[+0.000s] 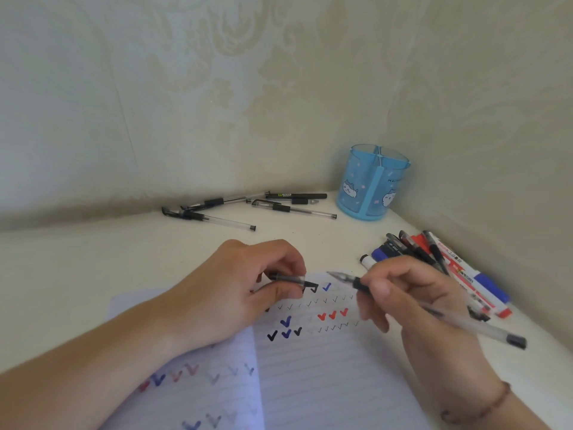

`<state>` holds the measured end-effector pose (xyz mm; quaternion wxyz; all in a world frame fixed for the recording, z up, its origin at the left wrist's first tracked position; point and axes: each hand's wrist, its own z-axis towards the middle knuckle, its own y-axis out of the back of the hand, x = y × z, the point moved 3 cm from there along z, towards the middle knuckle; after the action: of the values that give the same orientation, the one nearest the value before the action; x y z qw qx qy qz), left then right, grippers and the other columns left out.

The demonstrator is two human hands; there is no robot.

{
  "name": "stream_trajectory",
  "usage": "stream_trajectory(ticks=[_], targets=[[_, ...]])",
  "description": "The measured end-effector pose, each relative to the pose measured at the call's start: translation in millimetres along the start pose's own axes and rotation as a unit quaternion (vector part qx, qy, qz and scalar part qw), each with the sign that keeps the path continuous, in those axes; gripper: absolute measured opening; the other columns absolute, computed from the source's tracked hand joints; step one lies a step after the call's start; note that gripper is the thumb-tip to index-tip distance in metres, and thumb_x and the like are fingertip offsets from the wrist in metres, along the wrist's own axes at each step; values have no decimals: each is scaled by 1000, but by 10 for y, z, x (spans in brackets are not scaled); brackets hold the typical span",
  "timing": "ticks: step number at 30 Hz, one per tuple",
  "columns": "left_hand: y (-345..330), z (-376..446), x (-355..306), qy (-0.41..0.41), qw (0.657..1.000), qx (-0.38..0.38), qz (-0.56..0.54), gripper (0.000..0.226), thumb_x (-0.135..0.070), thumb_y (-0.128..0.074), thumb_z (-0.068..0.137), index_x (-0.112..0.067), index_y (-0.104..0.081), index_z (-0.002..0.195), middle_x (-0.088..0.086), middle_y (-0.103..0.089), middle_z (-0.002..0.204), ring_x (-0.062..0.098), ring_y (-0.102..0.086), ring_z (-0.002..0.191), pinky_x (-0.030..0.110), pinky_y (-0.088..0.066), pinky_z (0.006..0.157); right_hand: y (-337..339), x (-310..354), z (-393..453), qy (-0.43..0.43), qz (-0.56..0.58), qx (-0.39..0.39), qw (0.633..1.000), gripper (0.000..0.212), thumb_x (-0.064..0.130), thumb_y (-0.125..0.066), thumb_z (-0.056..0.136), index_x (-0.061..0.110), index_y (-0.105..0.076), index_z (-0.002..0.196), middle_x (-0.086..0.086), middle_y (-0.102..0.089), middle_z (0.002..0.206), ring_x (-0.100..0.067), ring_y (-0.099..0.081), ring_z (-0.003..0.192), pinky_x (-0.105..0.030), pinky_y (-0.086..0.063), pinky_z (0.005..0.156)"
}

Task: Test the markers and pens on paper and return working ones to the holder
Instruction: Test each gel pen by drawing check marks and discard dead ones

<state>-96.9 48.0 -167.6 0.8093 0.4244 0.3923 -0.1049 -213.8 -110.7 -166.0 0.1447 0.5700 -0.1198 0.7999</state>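
My right hand (403,293) grips an uncapped clear gel pen (474,325) by its black grip, tip pointing left above the paper. My left hand (242,287) pinches the pen's clear cap with a black clip (291,279), a short gap from the tip. Both hover over an open lined notebook (325,377) marked with black, blue and red ticks. The blue translucent holder (373,183) with cat pictures stands at the back right corner, and nothing sticks out above its rim.
Several black gel pens (248,206) lie scattered along the back wall, left of the holder. A pile of markers and pens (449,268) in red, blue and black lies at the right, behind my right hand. Walls close in behind and at the right.
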Motion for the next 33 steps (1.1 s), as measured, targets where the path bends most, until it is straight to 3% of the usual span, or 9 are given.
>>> stream_trajectory(ticks=[3,7,10,17,24,27,30,32,33], targets=[[5,-4,-15,-15,1000,-5,10,18,-16,-70,87,-29,-60,90,-16,-71,89,-23,-53,56,-4,-36,55,8,-43,-10,-10,13,37,999,19,29,-59,69,16,-72,75,-16,-65,60,-22,-59,56,-23,-38,46],[9,-13,-1,-39,999,-6,8,13,-24,-67,88,-34,-60,94,-21,-70,86,-18,-60,76,0,-40,66,-1,-62,-4,-15,17,50,998,11,26,-62,68,22,-64,78,-18,-67,61,-25,-55,55,-25,-34,47],[4,-16,-1,-75,997,4,-4,9,-31,-64,90,-37,-59,95,-25,-69,90,-3,-67,89,16,-49,74,-28,-69,-4,-19,40,71,997,9,21,-67,68,18,-66,76,-19,-69,65,-23,-59,54,-17,-43,50],[-2,-50,-47,-122,992,12,-33,12,-30,-63,91,-28,-56,101,-19,-72,82,6,-69,71,18,-50,70,-94,-93,11,-14,39,66,997,16,16,-85,60,10,-75,71,-21,-71,65,-19,-59,45,-15,-45,45],[0,-50,-14,-107,993,1,-59,22,-29,-63,90,-33,-53,109,-14,-72,81,8,-68,68,12,-46,72,-160,-108,6,-10,33,72,997,16,16,-82,65,8,-71,74,-14,-66,55,-19,-56,41,-18,-44,43],[8,2,61,-65,998,16,-8,48,-52,-68,83,-43,-45,124,-24,-67,106,-1,-63,100,16,-44,88,-171,-72,12,3,14,62,998,23,31,-82,67,15,-69,79,-11,-59,52,-17,-52,43,-22,-43,44],[143,89,274,-6,993,-16,113,65,-78,-48,76,-49,-37,133,-38,-44,130,-11,-41,121,21,-37,99,-66,23,41,15,-18,70,997,56,63,-73,67,23,-68,106,-10,-70,87,-22,-63,75,-27,-48,55],[290,148,460,41,969,-77,232,66,-77,-38,79,-39,-46,133,-26,-41,141,3,-39,129,32,-35,106,37,98,92,9,-11,44,999,82,79,-61,62,21,-63,121,-9,-68,111,-27,-63,95,-36,-50,60],[347,172,539,77,951,-90,287,65,-72,-39,82,-34,-48,134,-17,-40,146,12,-36,133,38,-33,108,104,104,114,-6,2,13,1000,81,79,-60,61,22,-65,119,-6,-67,115,-26,-63,99,-39,-51,62]])
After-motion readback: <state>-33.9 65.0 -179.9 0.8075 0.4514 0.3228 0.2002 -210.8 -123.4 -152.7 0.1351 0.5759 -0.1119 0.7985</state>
